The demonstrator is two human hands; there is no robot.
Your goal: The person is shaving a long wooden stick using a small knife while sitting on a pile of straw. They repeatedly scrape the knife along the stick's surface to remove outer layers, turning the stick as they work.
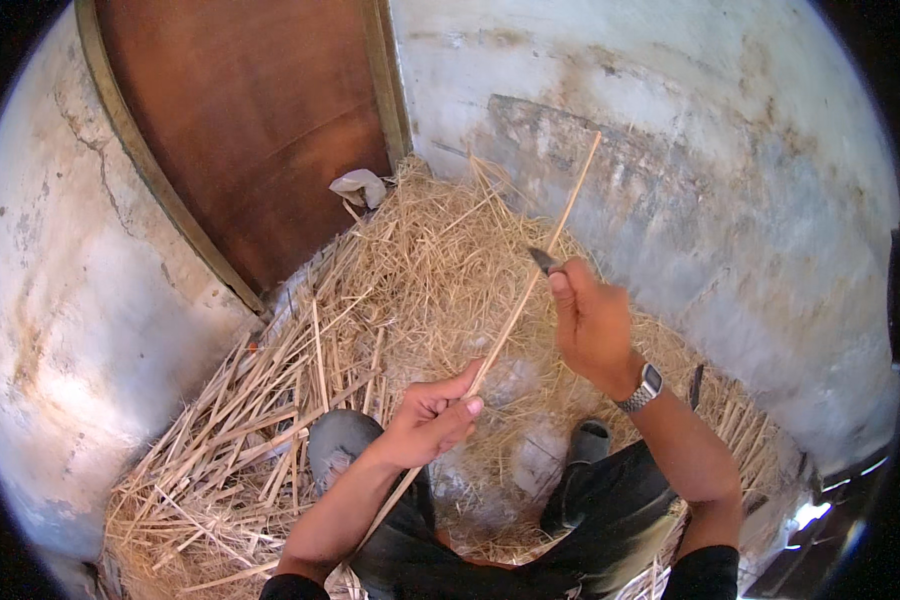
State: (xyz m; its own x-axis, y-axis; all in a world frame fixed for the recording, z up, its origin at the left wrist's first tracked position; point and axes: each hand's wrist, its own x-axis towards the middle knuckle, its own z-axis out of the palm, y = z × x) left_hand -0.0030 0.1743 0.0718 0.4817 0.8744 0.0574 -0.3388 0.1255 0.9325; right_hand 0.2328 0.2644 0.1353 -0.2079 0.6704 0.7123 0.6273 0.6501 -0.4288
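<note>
A long, thin strip of bamboo or wood [522, 301] slants from my lap up toward the far right wall. My left hand [437, 418] is closed round its lower part, with thumb and fingers pinching it above my left knee. In my right hand [592, 318], which wears a watch [646, 388] at the wrist, is a small knife [542, 258]. Its dark blade lies against the upper half of the strip, pointing left. The fist hides the knife's handle.
Fine shavings [440, 250] are heaped in the corner between a brown door [260, 120] and a stained wall [710, 200]. Many split strips [230, 440] lie on the left. A pale crumpled bag [358, 187] rests by the door. My sandalled foot [589, 441] stands among shavings.
</note>
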